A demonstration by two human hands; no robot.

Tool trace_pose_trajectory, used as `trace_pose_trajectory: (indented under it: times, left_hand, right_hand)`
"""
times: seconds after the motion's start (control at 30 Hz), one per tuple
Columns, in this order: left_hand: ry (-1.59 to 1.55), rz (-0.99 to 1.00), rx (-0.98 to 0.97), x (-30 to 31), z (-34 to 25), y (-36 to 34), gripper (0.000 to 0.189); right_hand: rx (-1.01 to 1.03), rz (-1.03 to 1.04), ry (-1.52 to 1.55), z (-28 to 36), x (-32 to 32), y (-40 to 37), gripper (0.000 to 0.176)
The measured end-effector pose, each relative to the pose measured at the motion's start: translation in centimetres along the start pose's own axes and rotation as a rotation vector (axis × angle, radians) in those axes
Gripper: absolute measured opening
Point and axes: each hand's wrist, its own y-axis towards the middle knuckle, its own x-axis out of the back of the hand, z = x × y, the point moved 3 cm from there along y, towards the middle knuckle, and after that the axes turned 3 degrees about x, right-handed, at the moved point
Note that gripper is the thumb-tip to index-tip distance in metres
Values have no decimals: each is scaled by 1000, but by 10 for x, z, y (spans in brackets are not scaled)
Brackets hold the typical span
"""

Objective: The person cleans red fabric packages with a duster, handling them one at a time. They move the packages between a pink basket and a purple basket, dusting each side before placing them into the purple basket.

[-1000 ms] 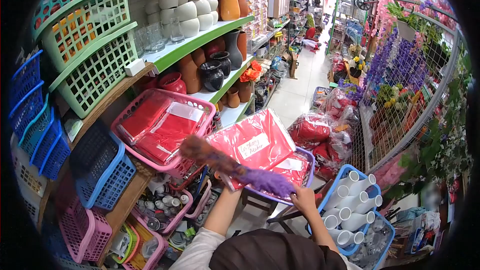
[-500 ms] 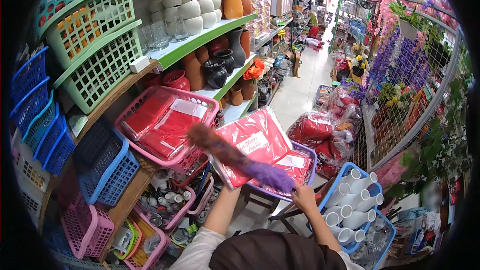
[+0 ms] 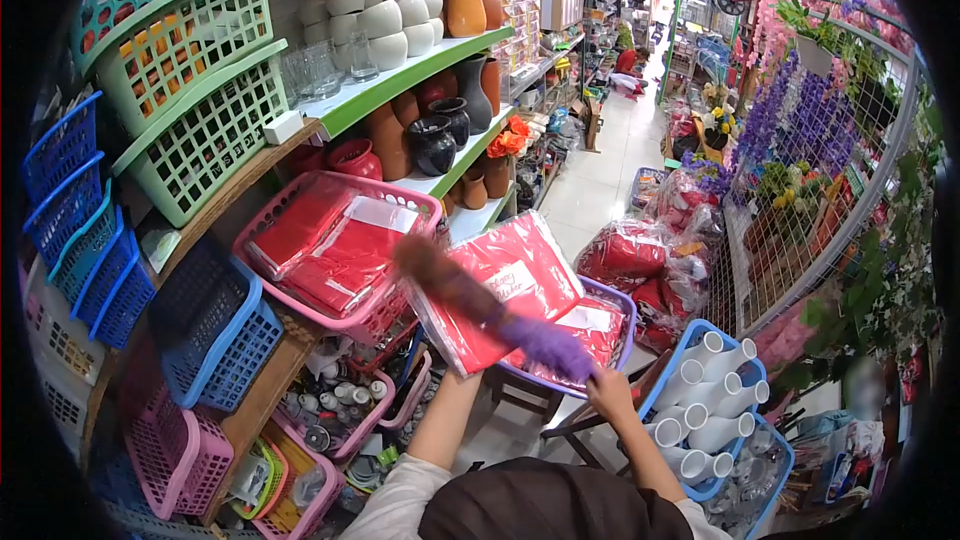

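Observation:
My left hand (image 3: pixel 462 377) is under the lower edge of a clear-wrapped red packet (image 3: pixel 540 265) with a handwritten white label, holding it up and tilted; most of its fingers are hidden behind the packet. In my right hand (image 3: pixel 608 392) is the end of a fluffy duster (image 3: pixel 545 345), purple near the hand and brown at the far end. The duster, blurred, lies across the front of the packet. Below and right of the packet, a purple basket (image 3: pixel 628 325) holds more wrapped red packets. A pink basket (image 3: pixel 362 325) of similar packets stands to the left.
Green shelves (image 3: pixel 345 118) with pots and vases stand at upper left. Blue baskets (image 3: pixel 222 355) and green baskets (image 3: pixel 190 165) line the left side. White vases (image 3: pixel 712 390) fill a blue basket at right. Bagged red goods (image 3: pixel 625 252) and a wire rack (image 3: pixel 800 280) edge the aisle.
The duster has shifted slightly right across the packet, with its brown end still over the packet's left side. More of the label's left part is covered. My left hand still holds the packet.

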Motion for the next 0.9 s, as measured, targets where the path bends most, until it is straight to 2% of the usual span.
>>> trace_pose_trajectory:
  times: [0.03,0.1,0.17,0.3,0.4,0.47,0.5,0.57,0.6,0.63,0.7,0.73,0.77,0.83,0.87,0.9]
  left_hand:
    - [1,0,1,0,0,-1,57]
    - [1,2,2,1,-1,-5,57]
    - [1,5,5,0,-4,-5,57]
    - [-3,14,16,-1,2,-10,58]
    - [-5,15,17,-6,-4,-4,58]
    - [-5,16,14,-4,2,-9,58]
    - [-4,18,13,-5,0,-9,58]
    - [-4,19,12,-6,-7,-8,58]
    - [-3,17,9,-6,-4,-8,58]
    - [-2,15,6,-7,-5,-6,58]
    - [-4,14,4,-6,-7,-8,58]
    - [-4,14,1,-5,-2,-11,58]
    - [-4,12,-1,-2,-2,-15,58]
    - [-3,9,-4,-2,-14,-15,58]
    - [-3,8,-6,-3,-10,-14,58]
    - [-3,7,-8,-5,-4,-14,58]
  right_hand:
    - [-1,0,1,-5,-4,2,18]
    - [-297,-226,185,-15,1,7,20]
    - [-365,-182,216,-8,6,5,21]
    - [33,30,81,18,3,-3,19]
    - [96,46,14,17,-4,-5,20]
    - [-48,-64,-7,5,-2,-1,21]
    - [-47,-65,-7,1,-6,2,21]
    - [-339,-248,119,-14,-8,3,20]
    - [-360,-239,108,-11,-6,3,19]
    - [-358,-236,109,-7,-5,2,19]
    - [-216,-194,117,7,-2,-1,19]
    - [-127,-82,81,6,-9,-5,20]
    - [-125,-80,82,7,-8,-6,20]
    - [104,-23,-27,19,-6,-9,21]
    - [106,-21,-26,17,-7,-7,21]
    - [19,-78,-16,11,-6,-4,21]
